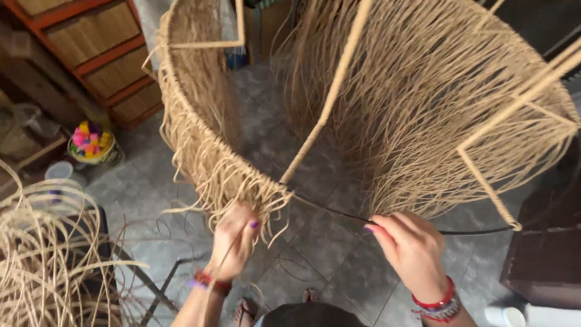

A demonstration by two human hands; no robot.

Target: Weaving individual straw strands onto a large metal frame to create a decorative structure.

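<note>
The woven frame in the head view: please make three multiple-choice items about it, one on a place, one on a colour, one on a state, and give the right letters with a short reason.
1. Where is the left hand?
A. at the wrapped part of the rim
B. on the orange shelf
C. on the floor

2. What colour is the bare rim to the right of the right hand?
A. white
B. dark
C. pink

3. What state is the rim wrapping in?
A. finished all round
B. not begun
C. part done

Answers:
1 A, the fingers sit just under the fibre-wrapped edge.
2 B, the uncovered ring looks black.
3 C, fibre covers the left side only.
</note>
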